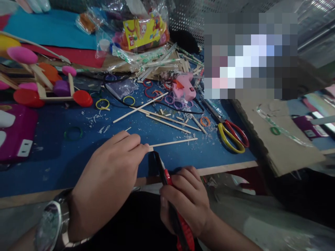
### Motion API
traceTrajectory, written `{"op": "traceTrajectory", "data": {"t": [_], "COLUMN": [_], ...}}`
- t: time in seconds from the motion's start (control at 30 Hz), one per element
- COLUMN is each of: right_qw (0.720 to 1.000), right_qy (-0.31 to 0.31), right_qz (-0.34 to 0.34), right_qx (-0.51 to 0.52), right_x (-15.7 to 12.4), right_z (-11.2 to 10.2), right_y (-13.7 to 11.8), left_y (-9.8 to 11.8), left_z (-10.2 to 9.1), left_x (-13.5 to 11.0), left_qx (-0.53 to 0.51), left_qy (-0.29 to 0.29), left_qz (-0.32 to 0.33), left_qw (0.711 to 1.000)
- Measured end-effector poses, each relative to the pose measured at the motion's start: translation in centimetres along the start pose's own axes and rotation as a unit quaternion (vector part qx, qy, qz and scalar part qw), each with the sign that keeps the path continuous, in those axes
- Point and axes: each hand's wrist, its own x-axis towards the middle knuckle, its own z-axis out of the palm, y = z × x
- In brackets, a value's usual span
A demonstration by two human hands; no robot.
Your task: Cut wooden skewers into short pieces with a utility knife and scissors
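Note:
My left hand, with a watch at its wrist, is closed at the near edge of the blue table. A short pale end of a wooden stick pokes out from its fingertips; the rest is hidden by the hand. Right beside that end, a thin wooden stick lies pointing right; whether the two are joined I cannot tell. My right hand grips a red and black utility knife, its dark blade tip close to the stick's end. Whether the blade touches the wood is unclear.
Loose sticks, shavings and rubber bands litter the blue table. Farther back lies a pink glue gun. Scissors sit at right by cardboard. A stick-and-spoon model and purple box stand left.

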Motion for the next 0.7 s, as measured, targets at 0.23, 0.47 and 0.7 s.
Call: {"op": "traceTrajectory", "data": {"t": [0.23,0.47,0.7], "right_qw": [0.999,0.999,0.998], "right_qy": [0.026,0.002,-0.010], "right_qz": [0.019,0.040,0.053], "right_qx": [0.011,-0.005,-0.037], "right_x": [0.5,1.0,1.9], "right_z": [-0.3,0.3,0.6], "right_y": [-0.3,0.0,-0.1], "left_y": [-0.2,-0.1,-0.1], "left_z": [0.0,0.2,0.2], "left_x": [-0.1,0.0,0.0], "left_qx": [-0.007,0.001,-0.007], "left_qy": [-0.004,0.012,0.011], "left_qz": [-0.004,0.018,0.012], "left_qw": [1.000,1.000,1.000]}}
